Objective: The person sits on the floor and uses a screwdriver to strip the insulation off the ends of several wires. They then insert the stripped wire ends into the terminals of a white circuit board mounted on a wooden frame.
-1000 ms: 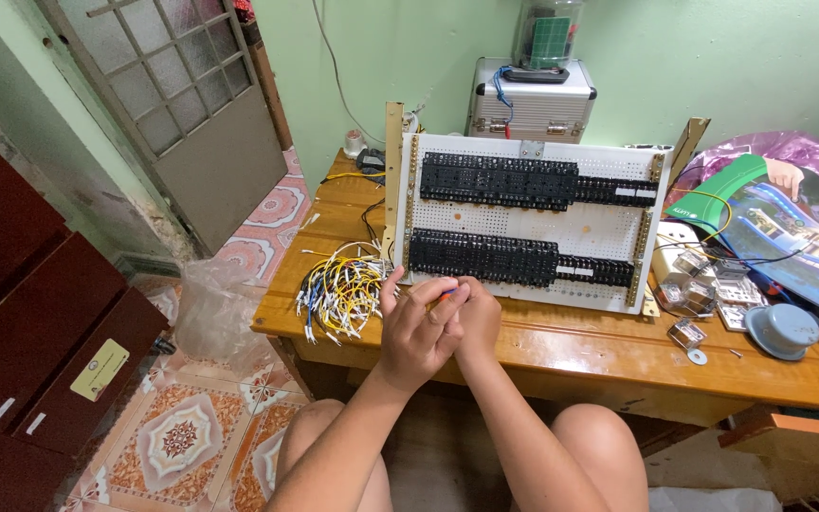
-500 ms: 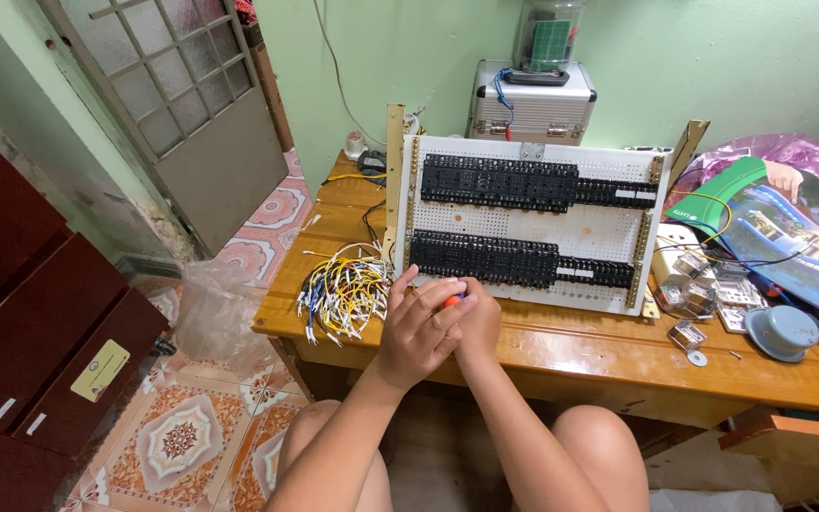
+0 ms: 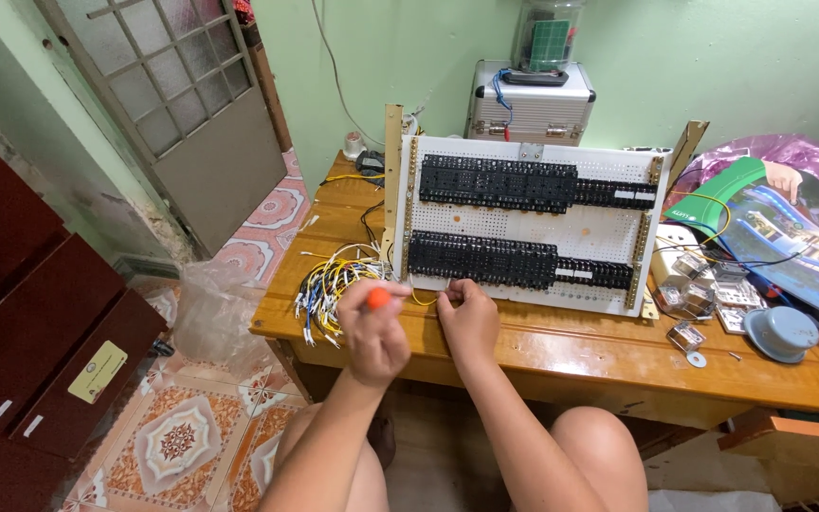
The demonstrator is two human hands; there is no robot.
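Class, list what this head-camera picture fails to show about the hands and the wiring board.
- Tool in the left hand: only its orange tip shows; the fist hides the rest.
- Right hand: its fingertips' contact with the yellow wire is too small to judge.
- Black terminal blocks: markings too small.
- Grey round object: kind unclear.

Two hands [image 3: 376, 332]; two black terminal rows [image 3: 495, 182]; one screwdriver [image 3: 378, 298].

Head view, steeply down, seemingly close.

Your left hand [image 3: 374, 332] hides all but the orange tool's [image 3: 378, 298] tip; your right hand's [image 3: 467, 318] fingertips cover the yellow wire [image 3: 421, 300] end. Magazine [image 3: 793, 242] cut off right.
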